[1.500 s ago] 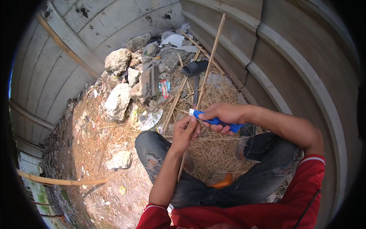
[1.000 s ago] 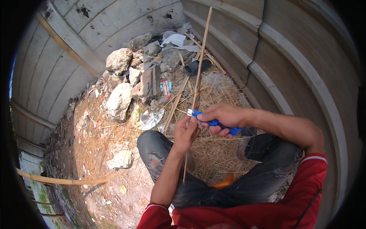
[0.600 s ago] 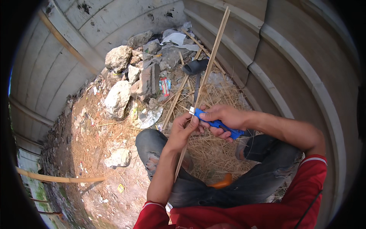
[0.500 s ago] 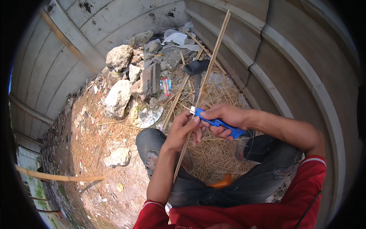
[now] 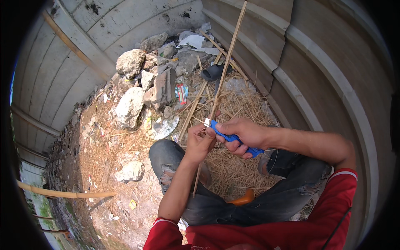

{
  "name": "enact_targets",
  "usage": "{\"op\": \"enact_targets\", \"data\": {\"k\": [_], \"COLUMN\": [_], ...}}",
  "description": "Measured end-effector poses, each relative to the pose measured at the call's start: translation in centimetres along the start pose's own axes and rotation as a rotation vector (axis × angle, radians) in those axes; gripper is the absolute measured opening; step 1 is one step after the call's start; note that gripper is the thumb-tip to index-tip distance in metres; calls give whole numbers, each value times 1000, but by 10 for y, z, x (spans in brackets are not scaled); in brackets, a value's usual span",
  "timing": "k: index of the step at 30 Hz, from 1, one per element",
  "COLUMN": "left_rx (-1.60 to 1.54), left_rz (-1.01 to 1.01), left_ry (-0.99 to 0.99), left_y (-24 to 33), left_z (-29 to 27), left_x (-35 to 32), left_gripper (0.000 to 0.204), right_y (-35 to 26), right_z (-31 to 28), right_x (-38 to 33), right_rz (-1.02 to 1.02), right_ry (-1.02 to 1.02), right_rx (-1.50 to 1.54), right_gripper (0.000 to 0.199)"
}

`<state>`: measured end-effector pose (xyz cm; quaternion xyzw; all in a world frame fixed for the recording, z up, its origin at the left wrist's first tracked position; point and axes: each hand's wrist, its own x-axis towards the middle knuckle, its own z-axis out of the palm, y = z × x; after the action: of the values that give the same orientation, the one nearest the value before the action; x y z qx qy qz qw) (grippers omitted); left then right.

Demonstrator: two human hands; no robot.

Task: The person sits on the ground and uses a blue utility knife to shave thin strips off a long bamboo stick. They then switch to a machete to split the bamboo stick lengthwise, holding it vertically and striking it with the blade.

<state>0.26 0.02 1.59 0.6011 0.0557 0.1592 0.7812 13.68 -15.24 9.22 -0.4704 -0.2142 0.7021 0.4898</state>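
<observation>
a long tan strip [image 5: 228, 58] slants, far end rightward; a blue, white-tipped cutter [image 5: 231, 137] crosses it.

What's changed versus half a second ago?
The far end of the wooden strip swung left and up the picture; the rear end of the blue tool dropped lower. Nothing taken or let go: left hand keeps the strip, right hand the tool. Dark sandal stayed put.

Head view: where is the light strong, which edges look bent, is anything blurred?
Head view: strong sun on the left-side ground; head view: a shadow beside the lower-left bamboo pole; head view: the ribbed wall at right shows curved ridges; head view: the blue cutter looks fairly sharp.
</observation>
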Motion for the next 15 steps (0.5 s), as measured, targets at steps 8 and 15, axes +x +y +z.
{"op": "enact_targets", "data": {"k": [8, 15], "left_rx": [68, -120], "left_rz": [128, 4], "left_ry": [112, 61], "left_y": [-10, -26], "left_z": [8, -6], "left_x": [1, -2], "left_gripper": [57, 58], "right_y": [22, 9], "right_z": [17, -14], "right_x": [13, 18], "right_rz": [-224, -48], "right_ry": [293, -80], "right_rx": [-280, -37], "right_gripper": [43, 42]}}
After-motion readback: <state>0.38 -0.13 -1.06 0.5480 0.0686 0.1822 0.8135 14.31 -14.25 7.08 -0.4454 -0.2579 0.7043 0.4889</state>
